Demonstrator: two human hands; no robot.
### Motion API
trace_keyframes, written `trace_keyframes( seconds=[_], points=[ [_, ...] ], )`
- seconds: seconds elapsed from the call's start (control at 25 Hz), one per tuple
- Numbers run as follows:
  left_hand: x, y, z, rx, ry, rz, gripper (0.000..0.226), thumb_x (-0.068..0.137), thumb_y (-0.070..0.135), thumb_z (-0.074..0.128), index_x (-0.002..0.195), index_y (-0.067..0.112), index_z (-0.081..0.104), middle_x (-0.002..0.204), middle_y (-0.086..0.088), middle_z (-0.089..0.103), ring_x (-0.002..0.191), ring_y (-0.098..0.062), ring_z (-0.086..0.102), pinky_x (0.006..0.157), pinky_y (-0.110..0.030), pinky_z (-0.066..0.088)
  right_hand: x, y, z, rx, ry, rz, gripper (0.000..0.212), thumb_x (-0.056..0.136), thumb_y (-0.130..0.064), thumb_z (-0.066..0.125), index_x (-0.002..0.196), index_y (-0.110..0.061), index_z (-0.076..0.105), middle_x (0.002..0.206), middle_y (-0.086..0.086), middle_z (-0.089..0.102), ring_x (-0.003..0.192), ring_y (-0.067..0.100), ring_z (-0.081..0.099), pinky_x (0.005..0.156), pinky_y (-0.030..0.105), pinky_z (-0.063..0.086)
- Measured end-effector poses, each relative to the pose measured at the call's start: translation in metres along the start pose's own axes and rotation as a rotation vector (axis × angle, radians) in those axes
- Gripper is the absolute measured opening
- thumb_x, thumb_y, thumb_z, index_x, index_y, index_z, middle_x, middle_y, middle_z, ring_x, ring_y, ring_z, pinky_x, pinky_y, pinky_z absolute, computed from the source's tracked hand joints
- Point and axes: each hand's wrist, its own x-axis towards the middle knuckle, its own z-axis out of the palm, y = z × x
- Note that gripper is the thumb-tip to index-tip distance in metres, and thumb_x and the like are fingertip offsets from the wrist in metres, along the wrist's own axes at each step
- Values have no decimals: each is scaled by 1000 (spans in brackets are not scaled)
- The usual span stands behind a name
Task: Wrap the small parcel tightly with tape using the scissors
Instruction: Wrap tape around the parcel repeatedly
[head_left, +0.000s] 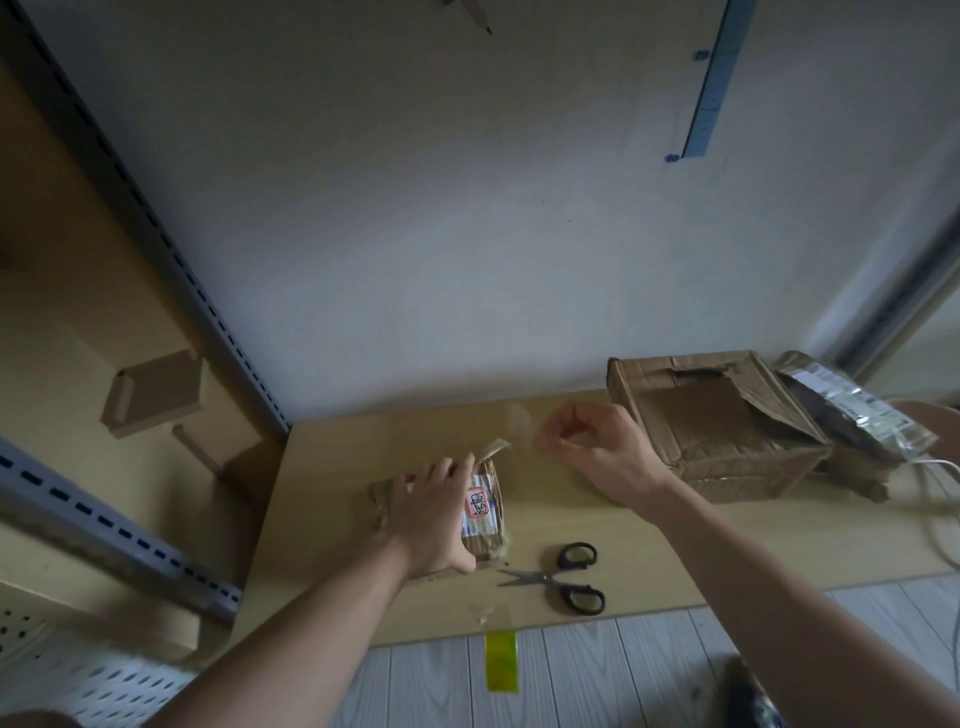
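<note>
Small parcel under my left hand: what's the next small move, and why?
Probably draw the clear tape strip taut and lay it over the small parcel. The left hand already presses the parcel flat, the right hand pinches what looks like the strip's free end, and the scissors lie untouched beside it.

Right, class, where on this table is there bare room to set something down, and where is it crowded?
Bare: the back-left corner between the wall and the small parcel, and the front right between the scissors and the torn box. Crowded: the middle, where the left hand presses the parcel and the right hand pinches clear tape.
</note>
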Motion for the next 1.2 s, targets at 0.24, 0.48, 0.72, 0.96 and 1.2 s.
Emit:
trace_keyframes(
  seconds=[0.24,0.48,0.72,0.96,1.2],
  points=[
    [7,21,-32,-1188,-94,77,83,74,42,61,149,28,30,153,3,34,145,-17,34,111,-39,36,-6,6,-5,124,-148,106,8,77,-14,78,76,-11,71,73,16,70,63,10,53,58,22,41],
    [-3,35,-47,-1844,-305,58,51,85,13,56,136,3,52,116,-19,66,100,-29,64,76,-36,50,-7,7,-14,136,-254,186,12,84,1,69,80,-8,63,73,14,68,51,3,50,47,16,34],
    [-2,35,-42,-1718,-1,-155,14,88,-5,66,100,2,64,82,-10,72,64,-16,70,60,-24,58,-9,19,-11,138,-187,225,15,89,-14,72,80,-8,61,71,6,70,61,7,62,51,19,40],
    [-3,20,-33,-1284,239,-415,17,80,-1,79,90,8,68,86,-11,76,70,-16,71,68,-30,60,-5,35,21,71,-72,333,14,85,-12,77,75,-8,67,61,5,67,57,13,62,49,23,44],
    [0,5,-22,-938,272,-499,27,76,13,86,84,25,63,76,8,74,74,-13,72,67,-32,57,-1,48,55,-1,4,467,13,79,-22,82,74,-18,71,63,2,73,54,10,64,49,24,47]
  ],
)
